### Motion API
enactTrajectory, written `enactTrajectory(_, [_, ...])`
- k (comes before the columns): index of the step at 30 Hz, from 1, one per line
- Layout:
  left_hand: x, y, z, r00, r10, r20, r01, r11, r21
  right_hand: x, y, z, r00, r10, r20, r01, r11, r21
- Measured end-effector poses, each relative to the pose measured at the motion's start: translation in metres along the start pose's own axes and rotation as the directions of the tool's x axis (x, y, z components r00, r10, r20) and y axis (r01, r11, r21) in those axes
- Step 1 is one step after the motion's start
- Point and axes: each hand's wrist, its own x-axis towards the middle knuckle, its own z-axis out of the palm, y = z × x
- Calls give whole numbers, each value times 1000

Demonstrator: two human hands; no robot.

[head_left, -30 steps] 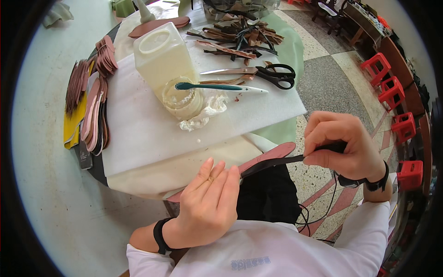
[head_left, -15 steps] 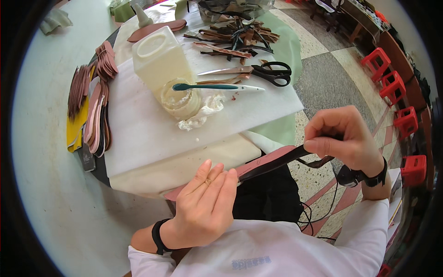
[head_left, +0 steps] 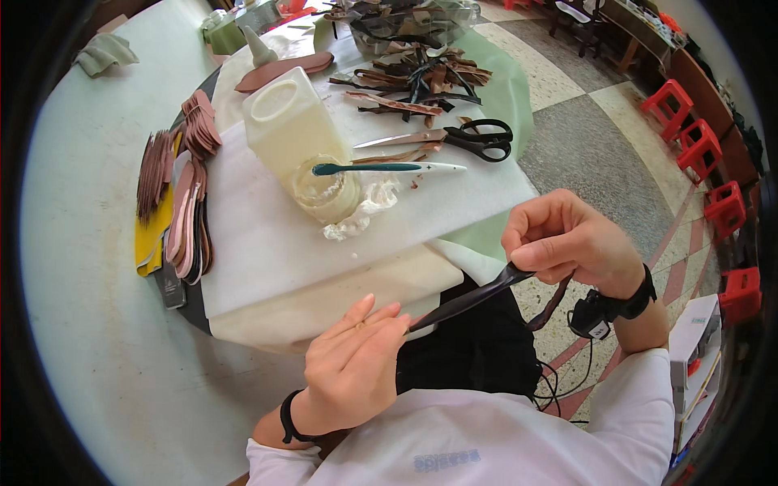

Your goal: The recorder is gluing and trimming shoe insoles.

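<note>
Dark strap (head_left: 474,298) spans the lower centre of the frame, left hand (head_left: 356,364) pinching its lower end, right hand (head_left: 567,239) clamped on the upper end. Keeping it taut and untwisted between both grips seems wise.

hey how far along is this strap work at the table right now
Looks done: stacks of brown cut pieces lie at the board's left edge. In hand: the left hand and right hand pinch a dark strap stretched between them. Probably left: a heap of loose strips beyond the scissors.
</note>
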Motion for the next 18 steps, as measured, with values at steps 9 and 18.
enactTrajectory(9, [-4,3,-11,989,-139,-44,132,982,-137,19,11,5,984,-121,133,94,977,193])
enactTrajectory(18, [-13,3,-17,944,-304,-127,270,935,-229,33,13,8,951,-247,187,236,968,80])
